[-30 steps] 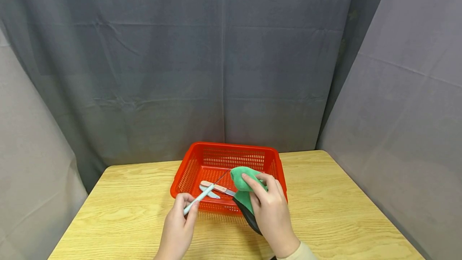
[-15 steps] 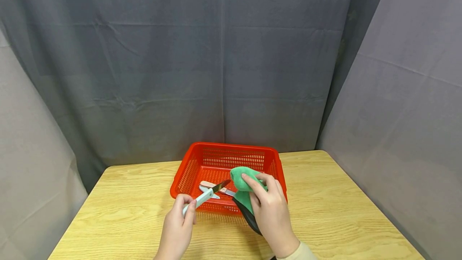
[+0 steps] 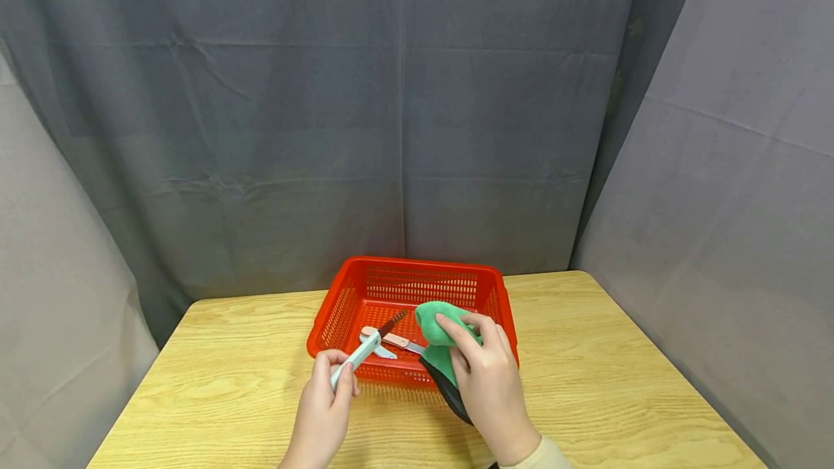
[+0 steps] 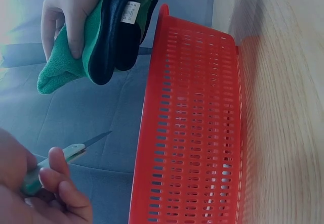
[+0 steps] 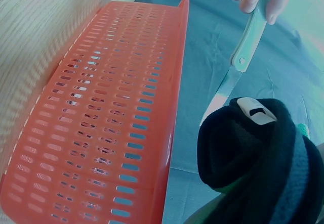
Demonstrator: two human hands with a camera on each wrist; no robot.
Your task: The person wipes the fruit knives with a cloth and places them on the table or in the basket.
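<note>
My left hand (image 3: 321, 400) grips the pale mint handle of a folding knife (image 3: 358, 360), its blade swung out over the basket. In the right wrist view the knife (image 5: 249, 44) shows its blade in line with the handle. My right hand (image 3: 490, 375) holds a folded green cloth (image 3: 436, 323) with a black side, thumb and fingers pinching it. The knife tip points up just left of the cloth, with a gap between them in the head view. A small white label shows on the cloth's black part (image 4: 104, 57) in the left wrist view.
A red perforated basket (image 3: 423, 262) stands on the wooden table (image 3: 215, 382) beyond both hands. Inside lie a peach-handled knife (image 3: 394, 340) with its blade out and a pale blue knife (image 3: 386, 354) partly under it. Grey curtains (image 3: 274, 129) surround the table.
The knife has rotated in my left hand from edge-on to showing its blade's flat side, and its tip has drawn back from the cloth. My right hand and the cloth stay in place.
</note>
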